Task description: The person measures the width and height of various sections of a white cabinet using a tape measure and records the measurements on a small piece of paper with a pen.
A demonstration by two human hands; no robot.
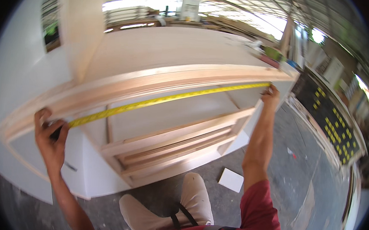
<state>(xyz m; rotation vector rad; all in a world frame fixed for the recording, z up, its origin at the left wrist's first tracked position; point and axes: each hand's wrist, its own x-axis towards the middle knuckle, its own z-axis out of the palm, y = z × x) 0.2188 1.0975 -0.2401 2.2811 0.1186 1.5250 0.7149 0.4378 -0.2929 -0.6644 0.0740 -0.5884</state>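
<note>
A yellow tape measure (164, 99) is stretched across the front opening of a wooden cabinet (187, 70), just below its thick pale top rail. At the left end, my left hand (51, 140) is closed around the tape's dark case, mostly hidden by the fingers, close to the cabinet's left side. My right hand (272, 95) pinches the far end of the blade near the right upright. Between them the blade runs fairly straight, rising toward the right in the picture. Slatted wooden rails (178, 142) cross the cabinet's lower front.
A white square piece (231, 180) lies on the grey floor by my knees. Small items, one of them green (273, 53), rest at the cabinet top's right end. A dark board with yellow patches (329, 123) stands at right. A tall pale panel (81, 26) rises at left.
</note>
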